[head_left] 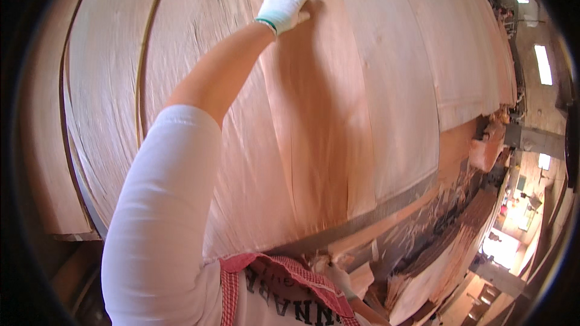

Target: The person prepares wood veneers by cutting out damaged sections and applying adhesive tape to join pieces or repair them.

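My left arm, in a white sleeve, reaches far out over broad sheets of pale wood veneer point(241, 145). My left hand point(283, 9), in a white knit glove with a green cuff, is at the far part of the sheets. Its fingers are stretched out and its thumb stands apart, with nothing held. Whether it presses on the veneer or hovers just above, I cannot tell. My right hand point(339, 276), gloved too, is low by the near edge of the sheets, beside my red checked apron point(302, 271). The apron partly covers it, and its fingers are not clear.
A stack of veneer sheets point(444, 265) with ragged edges lies at the lower right. Torn strips point(417, 223) litter the gap between it and the sheets before me. Dark seams split the veneer at left. Bright windows point(542, 64) show along the far right.
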The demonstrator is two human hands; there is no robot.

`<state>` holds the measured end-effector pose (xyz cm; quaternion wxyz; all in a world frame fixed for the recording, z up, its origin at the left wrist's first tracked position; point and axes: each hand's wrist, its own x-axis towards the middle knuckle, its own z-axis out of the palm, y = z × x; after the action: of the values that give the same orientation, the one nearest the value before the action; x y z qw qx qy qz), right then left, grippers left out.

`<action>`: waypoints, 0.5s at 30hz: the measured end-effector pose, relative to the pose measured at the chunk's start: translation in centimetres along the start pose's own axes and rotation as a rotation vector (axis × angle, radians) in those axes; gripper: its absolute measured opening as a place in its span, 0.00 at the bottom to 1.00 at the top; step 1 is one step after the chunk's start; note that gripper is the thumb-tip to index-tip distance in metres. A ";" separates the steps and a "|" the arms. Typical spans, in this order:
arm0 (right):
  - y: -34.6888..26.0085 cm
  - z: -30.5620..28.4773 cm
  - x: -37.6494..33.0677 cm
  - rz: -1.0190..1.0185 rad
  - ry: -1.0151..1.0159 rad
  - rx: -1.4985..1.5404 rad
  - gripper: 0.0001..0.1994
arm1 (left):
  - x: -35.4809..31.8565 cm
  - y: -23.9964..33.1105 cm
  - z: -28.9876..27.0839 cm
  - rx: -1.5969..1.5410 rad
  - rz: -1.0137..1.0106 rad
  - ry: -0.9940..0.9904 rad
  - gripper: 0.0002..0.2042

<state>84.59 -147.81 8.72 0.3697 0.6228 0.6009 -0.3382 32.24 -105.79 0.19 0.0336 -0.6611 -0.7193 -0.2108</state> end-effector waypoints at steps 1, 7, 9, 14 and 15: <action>1.5 -1.9 0.7 0.069 0.035 0.121 0.18 | 0.9 0.0 -0.4 -0.026 -0.022 -0.038 0.35; -9.4 -26.4 16.3 -0.482 0.695 0.456 0.17 | 5.7 -0.3 -2.0 0.076 -0.018 -0.242 0.51; -20.1 -34.3 20.0 -0.551 0.846 0.150 0.19 | 6.1 -0.3 -3.2 -0.026 -0.113 -0.444 0.53; -37.9 -44.1 27.9 -0.530 0.876 -0.169 0.19 | 7.2 0.7 -2.9 -0.008 -0.095 -0.453 0.53; -39.6 -45.0 28.2 -0.590 0.905 -0.210 0.16 | 7.4 0.7 -2.7 0.013 -0.085 -0.427 0.50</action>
<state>45.37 -94.61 4.57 0.0240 0.4711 0.8794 -0.0642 31.39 -99.74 5.30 -0.1242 -0.6595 -0.7387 -0.0626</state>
